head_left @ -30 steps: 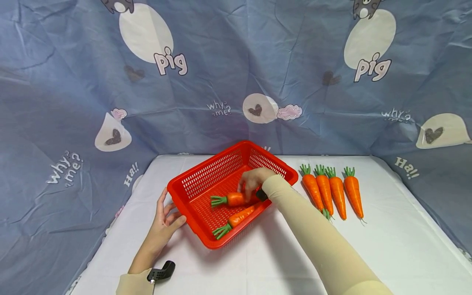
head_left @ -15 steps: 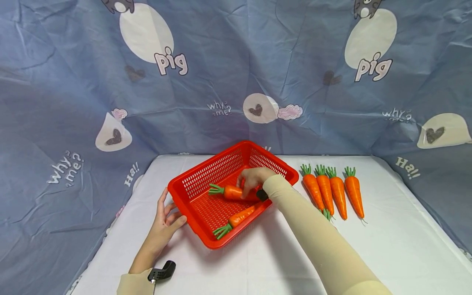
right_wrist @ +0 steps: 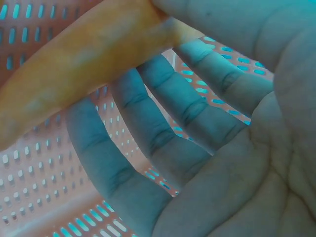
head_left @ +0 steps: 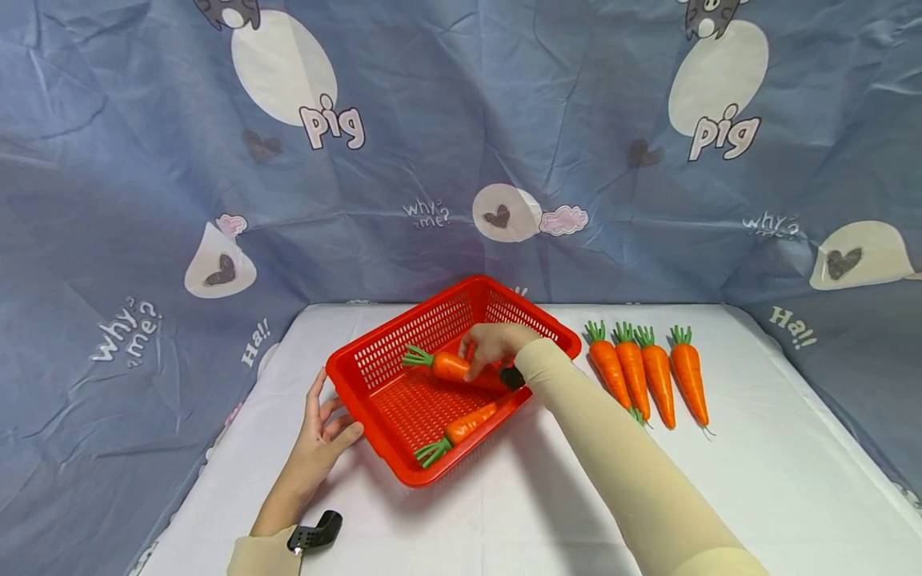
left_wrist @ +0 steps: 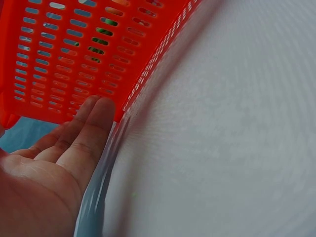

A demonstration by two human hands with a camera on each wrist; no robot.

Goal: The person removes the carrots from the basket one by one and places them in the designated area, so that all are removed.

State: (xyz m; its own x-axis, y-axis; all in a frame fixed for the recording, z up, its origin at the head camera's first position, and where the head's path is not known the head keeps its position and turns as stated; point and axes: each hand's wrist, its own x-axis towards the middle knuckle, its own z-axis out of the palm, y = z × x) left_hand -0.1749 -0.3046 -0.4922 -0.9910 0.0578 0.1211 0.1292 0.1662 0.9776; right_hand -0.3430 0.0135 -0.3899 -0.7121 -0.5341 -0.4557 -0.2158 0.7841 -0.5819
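In the head view my right hand (head_left: pixel 497 342) reaches down into a red perforated basket (head_left: pixel 385 446). Thumb and fingers pinch a carrot (head_left: pixel 450 366) whose green top points left; the hand covers part of it. Up close in the right wrist view, the orange carrot (right_wrist: pixel 74 64) lies between the thumb and the fingertips. A second carrot (head_left: pixel 468 424) lies along the basket's near side. At the basket's left end, my left hand (head_left: pixel 317 440) touches the outside. In the left wrist view its nearly straight fingers (left_wrist: pixel 86 140) rest against the slotted wall (left_wrist: pixel 54 74).
Several carrots lie in a row on the white-covered table (head_left: pixel 720 496) to the right of the basket, among them a rightmost carrot (head_left: pixel 690 380) set slightly apart. A blue printed cloth (head_left: pixel 432 144) hangs behind and at both sides.
Inside the basket, the carrot in my right hand has shifted left and toward the back, its green top now tilted up-left. My left hand and the basket stay in place.
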